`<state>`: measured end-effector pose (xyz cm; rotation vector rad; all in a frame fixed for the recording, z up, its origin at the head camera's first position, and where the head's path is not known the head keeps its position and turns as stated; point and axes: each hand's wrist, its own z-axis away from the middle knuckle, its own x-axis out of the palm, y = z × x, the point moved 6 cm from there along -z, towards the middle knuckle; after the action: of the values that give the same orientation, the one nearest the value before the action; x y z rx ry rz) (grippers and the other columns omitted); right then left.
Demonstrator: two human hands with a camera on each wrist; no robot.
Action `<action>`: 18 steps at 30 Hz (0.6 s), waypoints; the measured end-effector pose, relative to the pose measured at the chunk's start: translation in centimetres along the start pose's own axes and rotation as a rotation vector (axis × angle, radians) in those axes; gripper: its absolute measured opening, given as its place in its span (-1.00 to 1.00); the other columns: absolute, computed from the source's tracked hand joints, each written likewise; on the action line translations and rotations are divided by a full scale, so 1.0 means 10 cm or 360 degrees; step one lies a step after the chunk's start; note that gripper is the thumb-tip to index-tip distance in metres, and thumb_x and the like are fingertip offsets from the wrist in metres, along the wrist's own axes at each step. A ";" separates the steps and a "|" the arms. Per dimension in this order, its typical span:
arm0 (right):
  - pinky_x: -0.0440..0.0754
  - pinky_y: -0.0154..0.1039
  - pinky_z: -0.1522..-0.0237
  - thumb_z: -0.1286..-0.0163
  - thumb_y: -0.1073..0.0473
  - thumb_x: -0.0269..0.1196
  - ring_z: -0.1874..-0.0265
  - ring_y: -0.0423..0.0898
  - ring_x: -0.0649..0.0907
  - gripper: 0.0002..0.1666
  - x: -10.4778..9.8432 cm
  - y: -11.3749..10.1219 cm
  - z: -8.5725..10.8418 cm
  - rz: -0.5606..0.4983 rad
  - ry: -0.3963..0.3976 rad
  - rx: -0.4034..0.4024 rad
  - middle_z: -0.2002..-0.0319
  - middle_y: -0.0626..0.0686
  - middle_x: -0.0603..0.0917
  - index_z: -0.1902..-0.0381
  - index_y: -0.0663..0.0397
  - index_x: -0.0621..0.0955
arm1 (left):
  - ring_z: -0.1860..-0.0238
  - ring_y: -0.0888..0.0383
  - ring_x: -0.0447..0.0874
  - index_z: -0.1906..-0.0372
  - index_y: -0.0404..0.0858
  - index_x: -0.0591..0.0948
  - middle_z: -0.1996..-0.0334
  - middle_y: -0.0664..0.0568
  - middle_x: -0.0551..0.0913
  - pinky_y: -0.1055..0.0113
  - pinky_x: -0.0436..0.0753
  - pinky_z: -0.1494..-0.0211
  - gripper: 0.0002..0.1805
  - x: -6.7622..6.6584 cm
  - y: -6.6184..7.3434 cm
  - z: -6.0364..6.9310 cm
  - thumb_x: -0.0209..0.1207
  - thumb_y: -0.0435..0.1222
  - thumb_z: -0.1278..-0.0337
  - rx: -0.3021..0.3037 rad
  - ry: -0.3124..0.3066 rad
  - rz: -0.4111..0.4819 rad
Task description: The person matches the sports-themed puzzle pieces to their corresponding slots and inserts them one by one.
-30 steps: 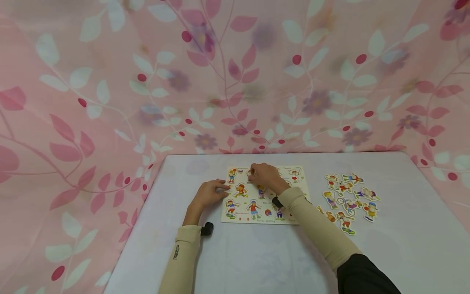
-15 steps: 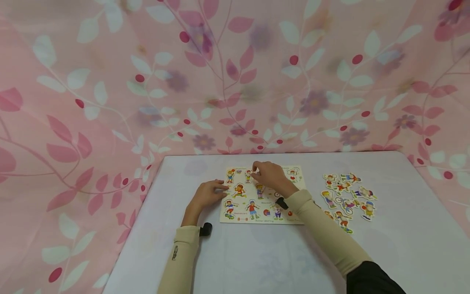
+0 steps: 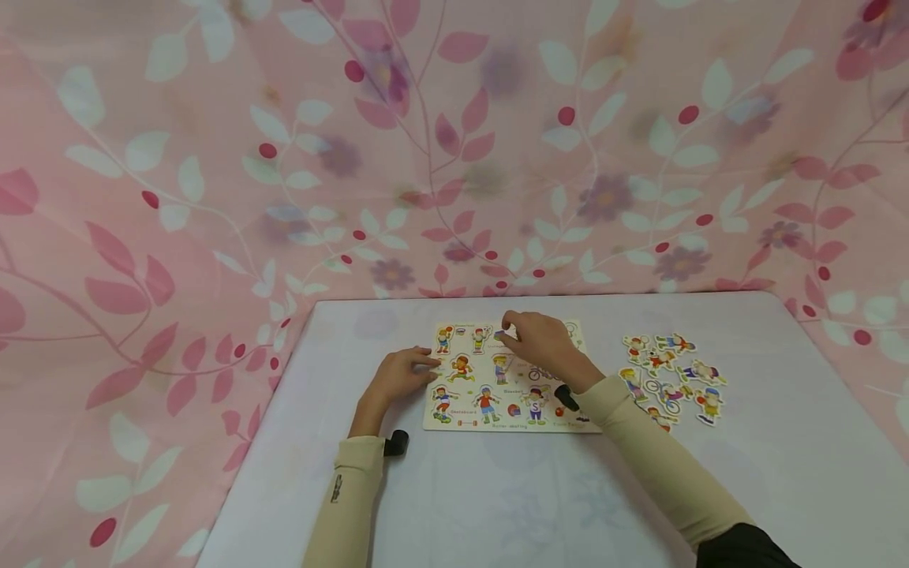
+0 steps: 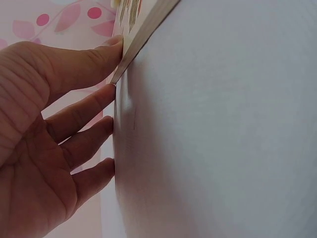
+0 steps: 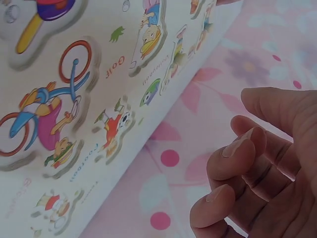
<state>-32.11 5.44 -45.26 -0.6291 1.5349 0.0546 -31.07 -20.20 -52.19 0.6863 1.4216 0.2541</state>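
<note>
The picture board point(image 3: 469, 394) is lying on the white tablecloth point(image 3: 497, 505), showing cartoon children at sports. At its nine o'clock edge, the left hand point(image 3: 399, 375) is resting with fingers extended, thumb and forefinger touching the board (the other fingertips are meeting the tablecloth). Toward the board's one o'clock, the right hand point(image 3: 543, 339) is hovering above it, its fingers bending loosely and holding nothing. Well apart, at the board's three o'clock, a cluster of loose pieces point(image 3: 667, 396) is lying, while a pink leafy backdrop point(image 3: 426, 150) is rising beyond twelve o'clock
</note>
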 end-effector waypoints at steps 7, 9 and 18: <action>0.42 -0.29 0.56 -0.40 -0.02 0.26 0.55 -0.17 0.48 -0.68 -0.06 0.07 0.18 -0.0001 0.0029 0.0041 0.50 -0.14 0.54 -0.02 -0.02 0.61 | -0.36 -0.05 0.38 0.05 -0.10 0.78 -0.19 -0.01 0.60 -0.02 0.29 -0.41 -0.72 -0.01 0.02 0.01 0.41 -0.21 -0.08 -0.0022 -0.0022 -0.0007; 0.39 -0.28 0.58 -0.40 -0.01 0.26 0.57 -0.17 0.46 -0.68 -0.08 0.10 0.23 -0.0002 0.0034 0.0040 0.52 -0.13 0.53 -0.01 -0.01 0.61 | -0.36 -0.05 0.38 0.05 -0.10 0.78 -0.20 -0.01 0.60 -0.03 0.29 -0.41 -0.72 -0.01 0.03 0.01 0.41 -0.21 -0.08 -0.0024 -0.0027 -0.0004; 0.28 -0.28 0.66 -0.38 0.00 0.29 0.67 -0.18 0.38 -0.67 -0.21 0.27 0.44 -0.0006 0.0060 0.0042 0.60 -0.13 0.44 -0.02 0.01 0.60 | -0.36 -0.05 0.38 0.04 -0.10 0.78 -0.20 -0.01 0.60 -0.01 0.29 -0.41 -0.72 -0.01 0.03 0.00 0.39 -0.21 -0.11 -0.0002 -0.0043 -0.0007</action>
<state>-29.37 10.25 -44.55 -0.6151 1.5684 0.0201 -31.00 -20.03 -51.92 0.6834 1.3967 0.2411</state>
